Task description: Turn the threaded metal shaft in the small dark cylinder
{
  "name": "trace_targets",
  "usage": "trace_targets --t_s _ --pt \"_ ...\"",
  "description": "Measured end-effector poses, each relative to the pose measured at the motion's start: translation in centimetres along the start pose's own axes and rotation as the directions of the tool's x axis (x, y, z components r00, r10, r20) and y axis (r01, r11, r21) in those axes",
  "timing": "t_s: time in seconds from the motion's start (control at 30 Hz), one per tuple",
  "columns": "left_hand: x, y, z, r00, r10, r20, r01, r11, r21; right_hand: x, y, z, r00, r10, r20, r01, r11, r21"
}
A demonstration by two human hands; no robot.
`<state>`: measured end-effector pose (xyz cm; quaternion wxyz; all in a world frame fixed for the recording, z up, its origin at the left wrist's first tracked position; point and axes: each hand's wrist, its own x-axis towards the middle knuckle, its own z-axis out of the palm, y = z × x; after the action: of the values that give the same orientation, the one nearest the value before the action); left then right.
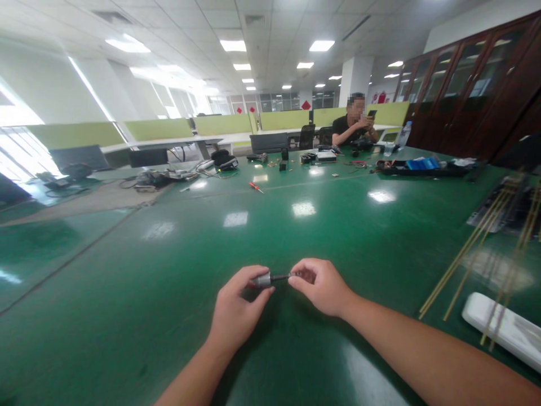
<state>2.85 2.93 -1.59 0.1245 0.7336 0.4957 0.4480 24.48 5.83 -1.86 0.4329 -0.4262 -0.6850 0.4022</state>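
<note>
Between the thumb and fingers of my left hand point(240, 304) is a small silver cylinder point(262, 280), held on its side, with a bit of red at its left end. A thin dark shaft point(279, 277) sticks out of the cylinder to the right. My right hand point(319, 285) is closed in a pinch on the far end of that shaft; its fingertips hide what is there. Both hands are just above the green table point(190, 327), near its front.
A red screwdriver point(255, 186) lies farther back. Small black parts point(283, 165), a black tray point(418, 169) and a bottle point(404, 135) line the far side, where a person point(353, 124) sits. Thin sticks point(469, 248) and a white case point(502, 327) are at the right.
</note>
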Motion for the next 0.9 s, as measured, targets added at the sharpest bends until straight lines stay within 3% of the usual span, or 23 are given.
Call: trace_targets --t_s 0.9 --pt "-0.11 -0.73 -0.13 0.999 -0.004 -0.033 0.004 1.000 -0.012 -0.08 -0.03 0.14 1.000 -0.009 -0.010 0.009 1.000 0.005"
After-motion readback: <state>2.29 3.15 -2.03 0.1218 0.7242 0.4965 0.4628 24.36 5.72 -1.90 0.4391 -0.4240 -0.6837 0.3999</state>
